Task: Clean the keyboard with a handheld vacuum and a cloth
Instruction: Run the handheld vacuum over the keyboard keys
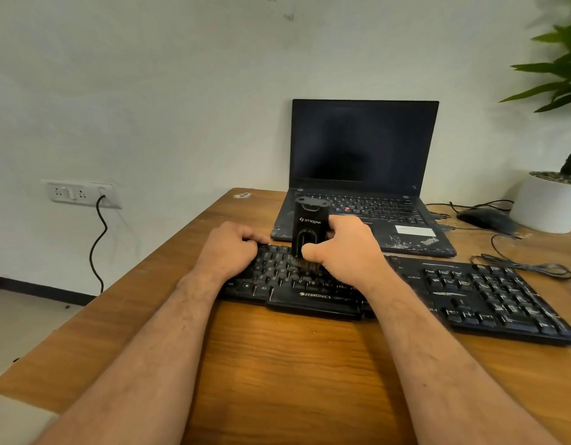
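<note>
Looking down past our two bare forearms, we've got a wooden table [277, 364] with a black Zebronics keyboard [470, 293] lying across it, slightly angled, its right end nearer to us than its left. Our left hand [228, 250] sits on the keyboard's top-left corner with the fingers curled over the far edge, holding it in place. Our right hand [345, 248] is wrapped around a black handheld vacuum [310, 224], thumb on the front and fingers round the back. The vacuum stands upright with its brush end down on the letter keys, somewhere around the middle rows left of center. It has a white logo near the top.

Just behind the keyboard there's an open laptop [363, 175], screen dark, with a scuffed palm rest and a white sticker on its right side. To the right of it we see a dark mouse [485, 218] and some loose black cables [528, 268] trailing over the table. Further right sits a white pot [547, 203] with a green plant. On the wall at the left, a white socket panel [82, 193] has a black cord [99, 239] plugged in and hanging down.
</note>
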